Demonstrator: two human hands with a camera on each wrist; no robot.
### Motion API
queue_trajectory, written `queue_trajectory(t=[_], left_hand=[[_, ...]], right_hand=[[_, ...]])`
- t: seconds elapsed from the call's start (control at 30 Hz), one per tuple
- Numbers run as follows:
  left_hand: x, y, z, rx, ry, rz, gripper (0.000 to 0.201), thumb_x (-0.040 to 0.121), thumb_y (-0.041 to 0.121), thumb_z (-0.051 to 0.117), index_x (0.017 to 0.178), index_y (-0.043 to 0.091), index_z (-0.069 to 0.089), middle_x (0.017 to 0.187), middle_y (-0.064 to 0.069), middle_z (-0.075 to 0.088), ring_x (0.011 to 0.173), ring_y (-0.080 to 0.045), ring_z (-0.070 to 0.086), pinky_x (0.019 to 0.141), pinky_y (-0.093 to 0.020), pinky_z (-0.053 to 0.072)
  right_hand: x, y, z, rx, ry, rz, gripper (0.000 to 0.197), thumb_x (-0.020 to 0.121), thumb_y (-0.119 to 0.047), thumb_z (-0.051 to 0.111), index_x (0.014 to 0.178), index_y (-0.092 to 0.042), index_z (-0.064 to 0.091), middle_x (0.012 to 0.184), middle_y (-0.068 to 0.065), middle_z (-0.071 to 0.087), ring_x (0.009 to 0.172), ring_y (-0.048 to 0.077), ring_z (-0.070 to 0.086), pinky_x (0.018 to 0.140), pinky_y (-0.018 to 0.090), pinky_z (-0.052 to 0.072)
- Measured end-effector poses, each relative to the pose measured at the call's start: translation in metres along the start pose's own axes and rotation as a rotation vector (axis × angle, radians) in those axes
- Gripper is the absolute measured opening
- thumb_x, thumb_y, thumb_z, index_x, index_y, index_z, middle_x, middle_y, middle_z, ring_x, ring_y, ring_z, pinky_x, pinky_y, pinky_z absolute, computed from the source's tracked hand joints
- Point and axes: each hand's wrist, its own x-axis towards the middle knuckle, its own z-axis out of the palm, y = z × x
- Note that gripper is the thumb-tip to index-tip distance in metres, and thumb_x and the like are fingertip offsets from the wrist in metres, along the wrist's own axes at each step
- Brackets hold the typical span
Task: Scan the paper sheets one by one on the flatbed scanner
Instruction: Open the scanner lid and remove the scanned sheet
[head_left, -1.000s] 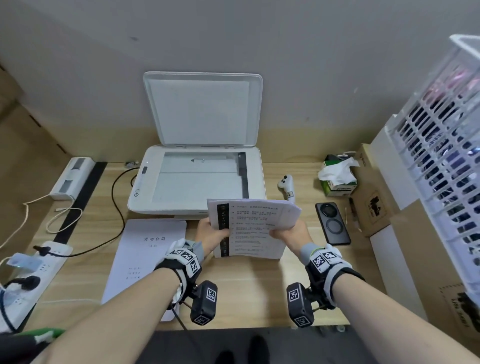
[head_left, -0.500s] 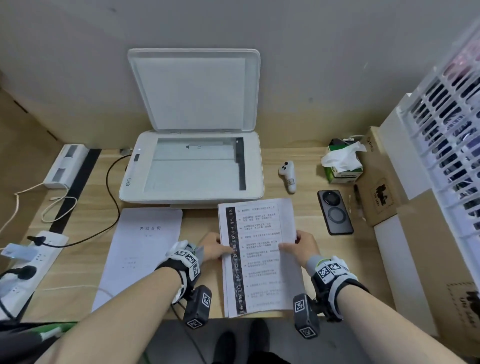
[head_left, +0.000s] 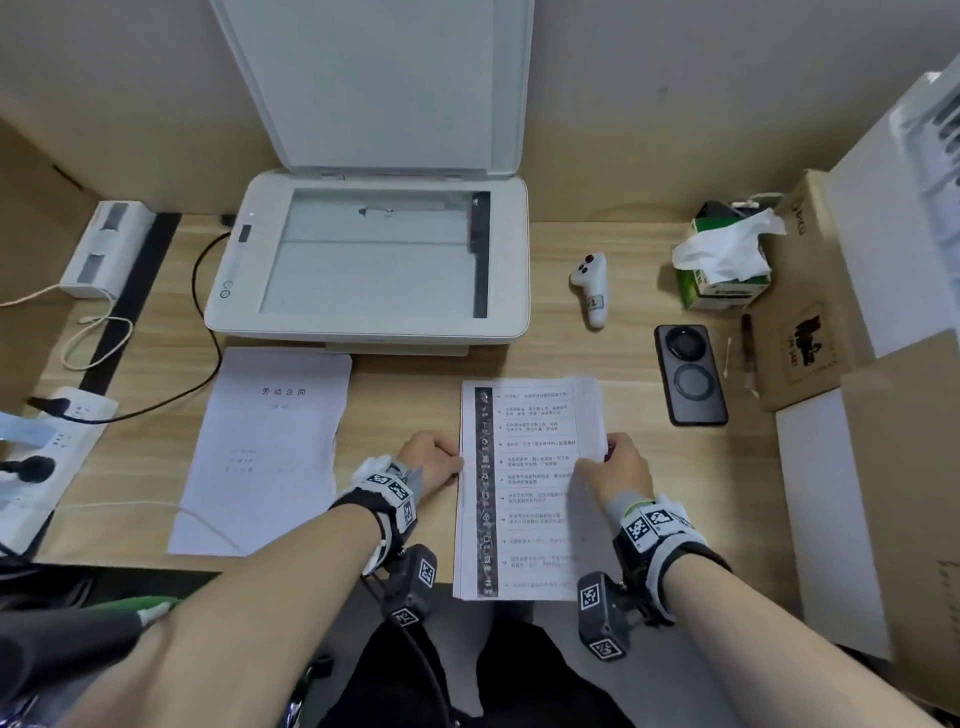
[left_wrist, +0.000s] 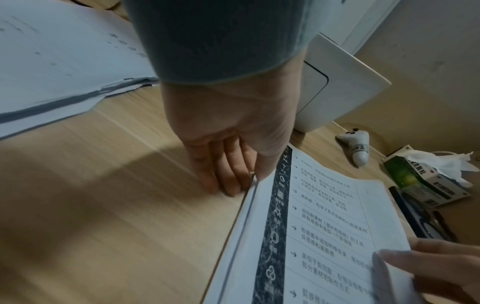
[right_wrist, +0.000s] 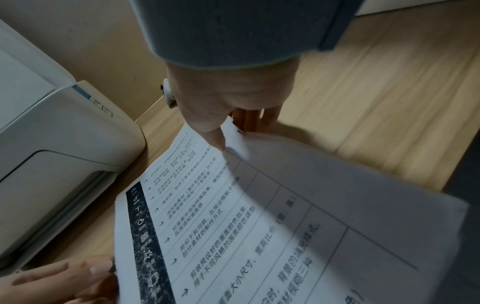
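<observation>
The white flatbed scanner (head_left: 498, 332) stands at the back of the desk with its lid (head_left: 384, 78) up and its glass (head_left: 374, 260) bare. A stack of printed sheets (head_left: 530, 488) with a dark strip down its left side lies on the desk in front of it. My left hand (head_left: 434, 460) rests at the stack's left edge, fingers (left_wrist: 228, 185) straight down on the desk. My right hand (head_left: 615, 465) pinches the top sheet's right edge, thumb (right_wrist: 215, 135) on top. That edge (right_wrist: 285, 156) curls up off the stack.
A second pile of paper (head_left: 270, 447) lies left of the stack. A white controller (head_left: 589, 288), a black phone (head_left: 690, 374), a tissue box (head_left: 722, 265) and cardboard boxes (head_left: 800, 343) stand on the right. A power strip (head_left: 47, 457) and a black cable (head_left: 202, 322) lie on the left.
Both hands brought the stack down from the air in front of the scanner and laid it flat on the desk. The right hand now lifts the top sheet's right edge.
</observation>
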Motion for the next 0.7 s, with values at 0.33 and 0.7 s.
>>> queue_trajectory(t=[0.33, 0.7], left_hand=[[0.004, -0.025, -0.104, 0.107, 0.117, 0.068, 0.015, 0.081, 0.012, 0.065, 0.094, 0.019, 0.067, 0.091, 0.002, 0.067, 0.081, -0.013, 0.063, 0.068, -0.022, 0.048], [0.046, -0.125, -0.258, 0.291, 0.267, 0.197, 0.038, 0.081, 0.009, 0.067, 0.119, 0.009, 0.064, 0.131, -0.012, 0.051, 0.117, -0.028, 0.053, 0.097, -0.031, 0.039]], right_hand=[[-0.018, -0.073, 0.028, -0.085, 0.238, -0.034, 0.065, 0.081, -0.013, 0.073, 0.138, -0.008, 0.043, 0.141, 0.014, 0.040, 0.132, 0.033, 0.035, 0.104, 0.043, 0.038], [-0.063, -0.192, 0.208, 0.138, -0.138, -0.110, 0.019, 0.085, -0.035, 0.074, 0.086, -0.020, 0.064, 0.086, 0.000, 0.072, 0.085, 0.021, 0.068, 0.083, 0.033, 0.053]])
